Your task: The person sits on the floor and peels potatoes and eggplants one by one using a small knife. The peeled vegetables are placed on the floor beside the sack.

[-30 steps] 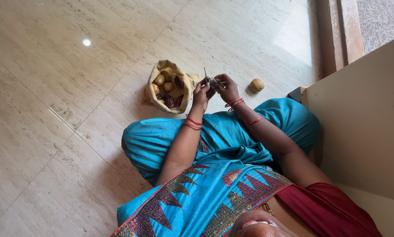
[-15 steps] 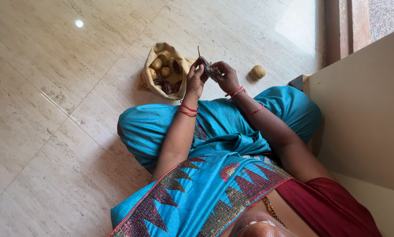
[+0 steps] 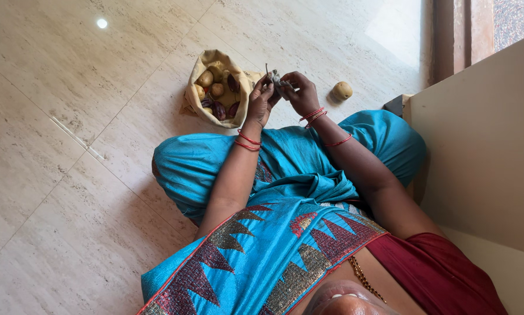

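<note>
Both hands pinch one small grey thing (image 3: 279, 79), thin stalk sticking up, just beside the cloth bag (image 3: 215, 87) of potatoes and dark vegetables. Left hand (image 3: 259, 100) and right hand (image 3: 300, 93) closed on it. Probably light, fiddly; grip by fingertips. Loose potato (image 3: 342, 90) lies past the hands from the bag, on the floor.

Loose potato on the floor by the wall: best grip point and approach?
Take the loose potato across its rounded middle, coming straight down from above. It lies alone on bare floor, clear of the open cloth bag; the wall probably crowds a sideways approach from that side.
</note>
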